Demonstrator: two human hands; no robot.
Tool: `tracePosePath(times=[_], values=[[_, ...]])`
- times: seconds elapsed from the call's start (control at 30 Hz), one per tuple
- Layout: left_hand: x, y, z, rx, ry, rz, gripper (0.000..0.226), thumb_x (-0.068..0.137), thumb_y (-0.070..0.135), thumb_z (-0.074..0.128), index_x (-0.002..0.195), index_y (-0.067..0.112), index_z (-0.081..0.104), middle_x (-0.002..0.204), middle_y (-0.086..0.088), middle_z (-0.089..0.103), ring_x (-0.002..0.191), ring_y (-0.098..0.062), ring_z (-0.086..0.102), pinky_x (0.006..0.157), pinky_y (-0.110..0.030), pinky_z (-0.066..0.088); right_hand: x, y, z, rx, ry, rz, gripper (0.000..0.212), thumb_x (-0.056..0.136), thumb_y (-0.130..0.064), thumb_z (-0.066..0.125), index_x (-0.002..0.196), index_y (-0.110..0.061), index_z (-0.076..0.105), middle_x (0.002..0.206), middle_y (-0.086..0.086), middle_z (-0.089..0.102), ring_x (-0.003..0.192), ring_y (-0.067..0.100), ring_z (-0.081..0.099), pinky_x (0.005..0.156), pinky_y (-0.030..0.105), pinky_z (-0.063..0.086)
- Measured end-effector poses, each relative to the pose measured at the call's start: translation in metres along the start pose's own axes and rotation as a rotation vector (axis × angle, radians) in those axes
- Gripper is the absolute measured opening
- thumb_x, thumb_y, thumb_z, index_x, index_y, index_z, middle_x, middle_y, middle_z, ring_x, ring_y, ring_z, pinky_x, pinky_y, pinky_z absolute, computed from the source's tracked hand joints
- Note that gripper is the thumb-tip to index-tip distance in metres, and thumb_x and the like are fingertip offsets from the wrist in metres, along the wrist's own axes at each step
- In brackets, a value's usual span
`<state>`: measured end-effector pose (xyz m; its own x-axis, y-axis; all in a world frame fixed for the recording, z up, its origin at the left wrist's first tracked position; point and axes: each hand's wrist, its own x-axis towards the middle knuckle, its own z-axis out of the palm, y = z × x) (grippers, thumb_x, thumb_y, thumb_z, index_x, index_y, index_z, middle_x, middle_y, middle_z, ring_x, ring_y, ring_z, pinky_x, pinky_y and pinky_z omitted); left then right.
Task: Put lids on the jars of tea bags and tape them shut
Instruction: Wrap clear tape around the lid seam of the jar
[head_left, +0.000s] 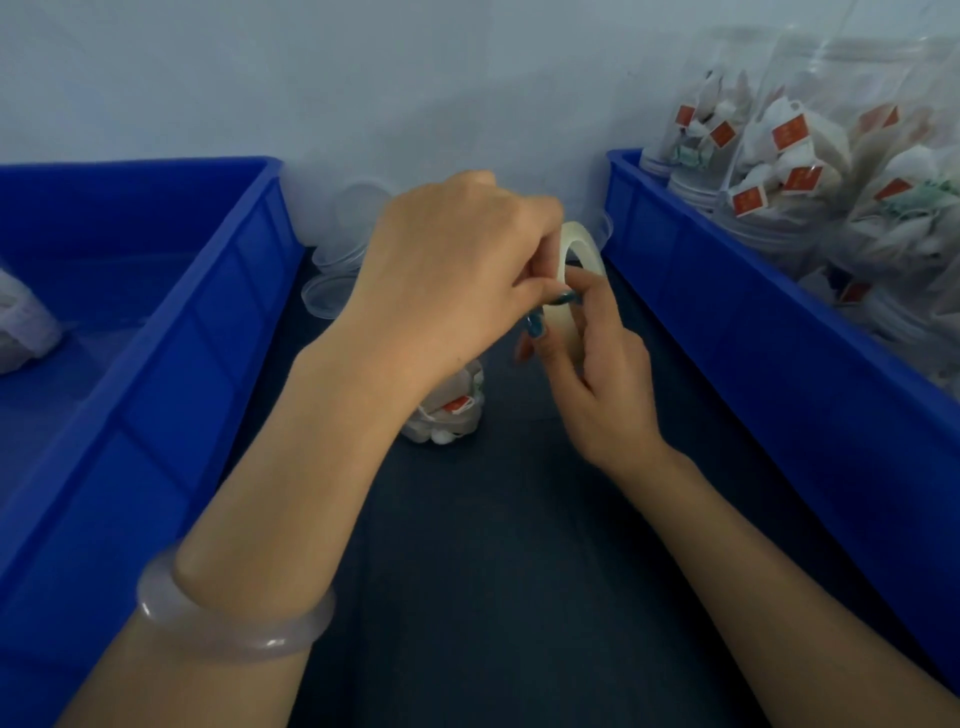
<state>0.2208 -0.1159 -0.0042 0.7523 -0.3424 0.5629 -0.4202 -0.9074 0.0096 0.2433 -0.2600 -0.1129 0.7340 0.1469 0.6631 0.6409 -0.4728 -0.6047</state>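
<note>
A pale roll of tape (576, 249) is held upright above the dark table. My right hand (602, 374) grips the roll from below, its fingers curled round the rim. My left hand (447, 280) is above it, and its fingertips pinch at the edge of the roll. Under my left wrist stands a clear jar of tea bags (452, 410), mostly hidden by the hand; whether it has a lid cannot be seen. Clear plastic lids (337, 260) lie stacked at the back between the two bins.
A blue bin (171, 322) on the left holds a white bundle at its far-left edge. A blue bin (753, 312) on the right is full of clear jars of tea bags (810, 171). A pale wall closes the back.
</note>
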Motion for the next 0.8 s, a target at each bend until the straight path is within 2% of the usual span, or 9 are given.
tracePosePath(times=[0.07,0.13,0.23,0.3,0.37,0.47,0.6,0.7,0.8], values=[[-0.002,-0.004,-0.006,-0.002,0.04,-0.032,0.021,0.088,0.051,0.069,0.082,0.032,0.061,0.074,0.012,0.053,0.077,-0.008,0.043,0.053,-0.022,0.026,0.001,0.0,-0.002,-0.116,0.013,-0.069,0.049,0.103,-0.045,0.039,0.134,-0.009,0.049,0.069,-0.007,0.059,0.06,0.014,0.056,0.056,0.039,0.046],[-0.005,-0.008,-0.01,-0.017,0.083,-0.077,0.021,0.086,0.052,0.071,0.083,0.032,0.065,0.069,0.018,0.043,0.068,-0.006,0.037,0.054,-0.022,0.025,0.002,0.001,-0.006,-0.203,0.037,-0.154,0.057,0.105,-0.054,0.029,0.12,-0.009,0.059,0.066,-0.003,0.054,0.058,0.016,0.05,0.057,0.038,0.042],[-0.014,-0.006,-0.013,-0.035,0.097,-0.119,0.023,0.085,0.055,0.07,0.082,0.033,0.065,0.067,0.022,0.04,0.068,-0.005,0.036,0.053,-0.023,0.023,0.004,0.006,-0.01,-0.305,0.049,-0.24,0.066,0.106,-0.052,0.019,0.096,-0.007,0.067,0.065,0.0,0.056,0.058,0.02,0.05,0.062,0.041,0.039],[-0.022,-0.006,-0.014,-0.039,0.127,-0.152,0.024,0.085,0.056,0.069,0.082,0.033,0.065,0.067,0.023,0.041,0.073,-0.004,0.038,0.054,-0.023,0.023,0.006,0.012,-0.014,-0.34,0.073,-0.248,0.064,0.107,-0.049,0.02,0.085,-0.007,0.064,0.064,0.002,0.054,0.056,0.021,0.047,0.061,0.041,0.037],[-0.036,-0.009,-0.017,-0.061,0.196,-0.216,0.022,0.085,0.053,0.07,0.079,0.033,0.063,0.064,0.024,0.038,0.071,-0.005,0.035,0.053,-0.023,0.023,0.008,0.018,-0.018,-0.384,0.101,-0.248,0.057,0.107,-0.046,0.026,0.076,-0.008,0.056,0.061,0.002,0.049,0.053,0.02,0.042,0.059,0.039,0.035],[-0.065,-0.013,-0.02,-0.078,0.255,-0.32,0.021,0.086,0.052,0.07,0.078,0.034,0.062,0.064,0.027,0.04,0.063,-0.003,0.038,0.052,-0.023,0.023,0.012,0.022,-0.021,-0.478,0.121,-0.258,0.048,0.106,-0.043,0.038,0.071,-0.012,0.046,0.059,0.001,0.044,0.053,0.019,0.037,0.059,0.036,0.031],[-0.102,-0.014,-0.013,-0.119,0.265,-0.429,0.022,0.088,0.05,0.069,0.081,0.031,0.062,0.063,0.028,0.043,0.064,0.004,0.043,0.051,-0.023,0.022,0.015,0.016,-0.02,-0.564,0.093,-0.311,0.048,0.104,-0.051,0.042,0.071,-0.017,0.037,0.059,-0.004,0.036,0.054,0.017,0.031,0.063,0.031,0.019],[-0.112,-0.014,-0.002,-0.139,0.258,-0.488,0.023,0.089,0.05,0.067,0.081,0.03,0.059,0.064,0.026,0.043,0.064,0.003,0.045,0.051,-0.022,0.022,0.015,0.012,-0.019,-0.62,0.051,-0.297,0.051,0.101,-0.059,0.041,0.072,-0.017,0.039,0.06,-0.004,0.037,0.055,0.017,0.033,0.066,0.03,0.021],[-0.112,-0.018,0.009,-0.139,0.215,-0.5,0.025,0.089,0.053,0.058,0.087,0.028,0.055,0.083,0.017,0.054,0.072,-0.006,0.052,0.051,-0.024,0.031,0.015,0.01,-0.019,-0.647,0.039,-0.272,0.055,0.099,-0.064,0.039,0.073,-0.015,0.046,0.06,-0.003,0.04,0.056,0.018,0.037,0.068,0.031,0.024]])
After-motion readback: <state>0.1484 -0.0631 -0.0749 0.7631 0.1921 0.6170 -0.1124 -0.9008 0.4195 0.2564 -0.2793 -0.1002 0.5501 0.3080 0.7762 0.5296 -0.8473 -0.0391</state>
